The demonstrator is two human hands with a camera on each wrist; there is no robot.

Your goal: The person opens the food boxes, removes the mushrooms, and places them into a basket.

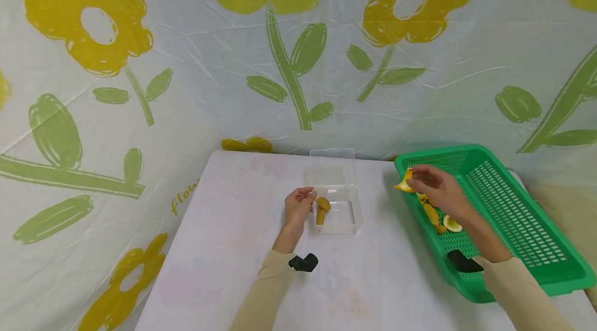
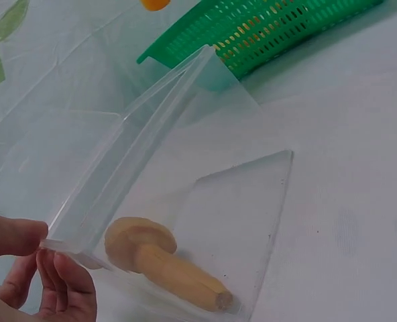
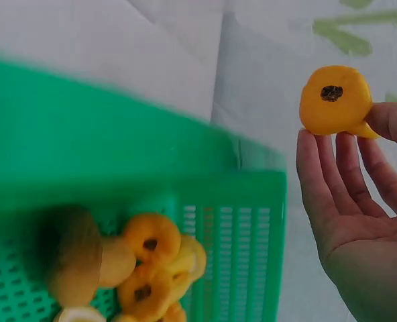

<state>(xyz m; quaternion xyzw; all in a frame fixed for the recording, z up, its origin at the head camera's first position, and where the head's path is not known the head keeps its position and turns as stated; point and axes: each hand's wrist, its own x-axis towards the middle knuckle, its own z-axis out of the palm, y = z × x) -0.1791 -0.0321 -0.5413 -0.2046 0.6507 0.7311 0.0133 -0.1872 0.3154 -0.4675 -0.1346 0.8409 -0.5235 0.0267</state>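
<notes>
My left hand [image 1: 298, 206] pinches the left edge of a clear plastic box [image 1: 338, 229], between thumb and fingers in the left wrist view. Inside it, along the left side, lies a tan-brown mushroom [image 1: 323, 209] with a rounded cap and thick stem [image 2: 185, 278]. The box's lid [image 1: 332, 168] is folded back. Over the left rim of a green basket [image 1: 513, 217], my right hand [image 1: 438, 188] holds a yellow funnel-shaped mushroom [image 1: 404, 182] between thumb and fingertips. A dark spot marks the middle of its rounded end [image 3: 332, 111] in the right wrist view.
Several yellow pieces [image 3: 151, 241] with dark centres and brown mushrooms [image 3: 78, 261] lie in the basket, near a pale round slice [image 1: 452, 223]. A white cloth covers the table [image 1: 242, 269]. Behind it hangs a flower-printed sheet [image 1: 196, 51].
</notes>
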